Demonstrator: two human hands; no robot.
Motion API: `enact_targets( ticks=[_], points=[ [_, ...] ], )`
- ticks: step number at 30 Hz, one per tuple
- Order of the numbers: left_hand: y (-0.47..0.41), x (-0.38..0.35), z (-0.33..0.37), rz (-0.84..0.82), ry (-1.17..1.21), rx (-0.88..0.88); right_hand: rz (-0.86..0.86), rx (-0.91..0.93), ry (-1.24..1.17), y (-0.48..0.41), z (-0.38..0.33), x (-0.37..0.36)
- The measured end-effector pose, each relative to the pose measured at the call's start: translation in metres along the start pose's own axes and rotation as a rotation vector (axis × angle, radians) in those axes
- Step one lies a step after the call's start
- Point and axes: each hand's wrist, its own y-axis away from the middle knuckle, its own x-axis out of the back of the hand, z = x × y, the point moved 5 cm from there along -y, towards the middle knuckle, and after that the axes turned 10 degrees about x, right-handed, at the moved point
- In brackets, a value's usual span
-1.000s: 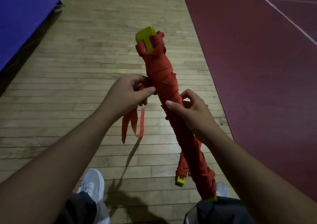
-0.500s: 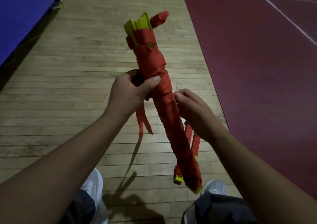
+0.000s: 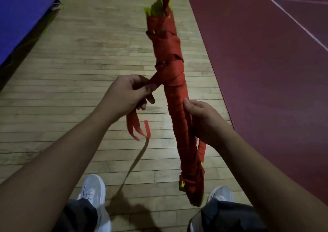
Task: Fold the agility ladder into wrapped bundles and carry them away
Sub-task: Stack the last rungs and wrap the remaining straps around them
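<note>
The agility ladder bundle point(image 3: 174, 96) runs as a long, narrow roll through the centre of the frame, tilted, its far end toward the top. Flat red webbing spirals round it in overlapping bands. Blurred ends of yellow plastic rungs point(image 3: 156, 8) fan out at the top. The right hand point(image 3: 202, 119) holds the roll near its middle, fingers curled behind and thumb pressed on the front. The left hand point(image 3: 127, 94), just left of the roll, pinches a taut red strap point(image 3: 156, 79) leading off the wraps; its loose tails hang curling below. Underneath lies a pale plank floor point(image 3: 88, 62), with a dark red court surface point(image 3: 266, 71) at right and a blue mat point(image 3: 21, 9) at upper left.
</note>
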Motion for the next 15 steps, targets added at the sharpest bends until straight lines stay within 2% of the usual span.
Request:
enact_targets(
  ticks=[3,7,11,15],
  points=[
    [0.002,-0.006,0.000,-0.019,-0.062,-0.043,0.112,0.030,0.075,-0.004,0.002,0.004],
    [0.007,-0.015,0.000,0.059,-0.118,-0.059,0.261,0.067,0.367,-0.004,0.001,0.007],
    [0.011,-0.022,-0.007,0.219,-0.242,0.014,0.243,0.160,0.727,-0.003,-0.006,-0.003],
    [0.014,-0.021,-0.008,0.297,-0.193,0.021,0.209,0.179,0.812,-0.003,-0.006,-0.008]
  ],
)
